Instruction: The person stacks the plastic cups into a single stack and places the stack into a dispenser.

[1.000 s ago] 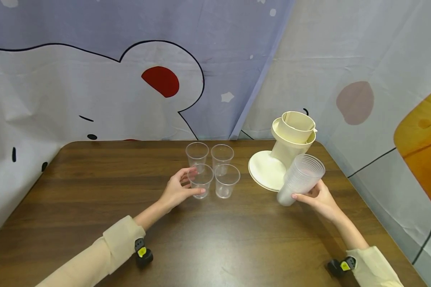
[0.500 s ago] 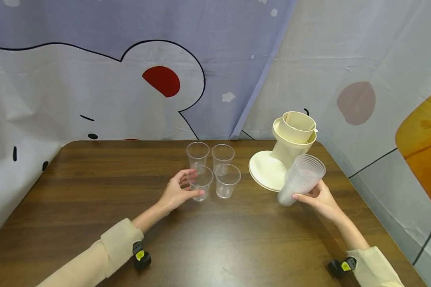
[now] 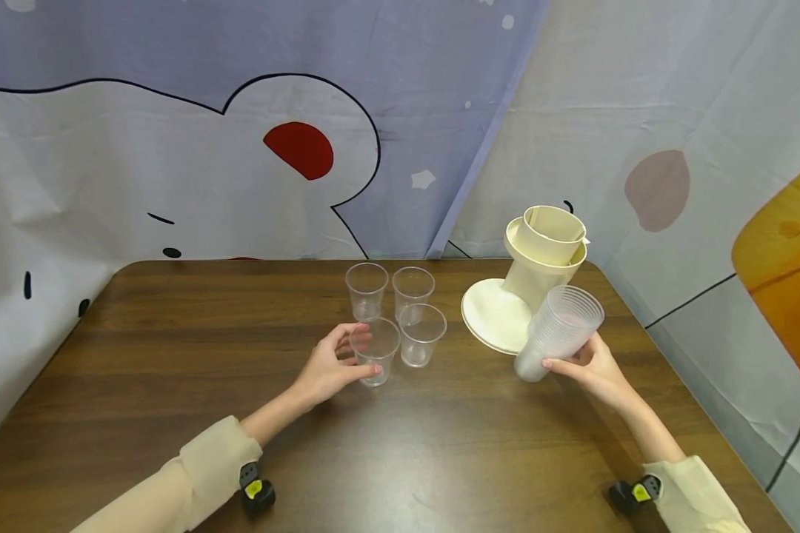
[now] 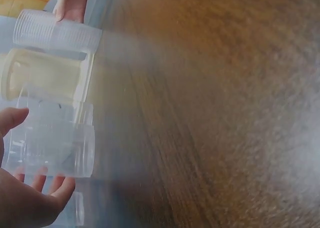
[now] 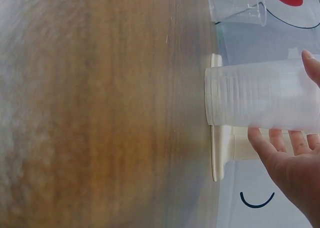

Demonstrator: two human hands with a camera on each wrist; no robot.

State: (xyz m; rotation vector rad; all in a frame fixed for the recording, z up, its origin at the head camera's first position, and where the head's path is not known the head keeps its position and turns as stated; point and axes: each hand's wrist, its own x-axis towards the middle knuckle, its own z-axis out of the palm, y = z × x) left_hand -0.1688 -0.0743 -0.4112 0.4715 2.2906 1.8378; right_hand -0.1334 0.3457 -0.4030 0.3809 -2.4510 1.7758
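My left hand (image 3: pixel 325 372) holds a clear plastic cup (image 3: pixel 383 355) between thumb and curled fingers, low over the wooden table. Three more clear cups stand upright beside it: the back-left cup (image 3: pixel 367 292), the back-right cup (image 3: pixel 410 290) and the front-right cup (image 3: pixel 420 342). On the right, my right hand (image 3: pixel 598 377) grips a tall stack of nested clear cups (image 3: pixel 558 329), tilted with the rims up and to the right. In the right wrist view the thumb and fingers lie on opposite sides of that cup stack (image 5: pixel 260 95).
Behind the stack stands a cream-coloured plastic stand (image 3: pixel 540 263) with a round base (image 3: pixel 493 317) and an open cylindrical top. The brown wooden table (image 3: pixel 400 459) meets a printed cloth backdrop (image 3: pixel 193 178) at its far edge and right side.
My left hand has drawn the front-left cup slightly toward me, away from the back-left cup. The right hand and its stack have stayed still.
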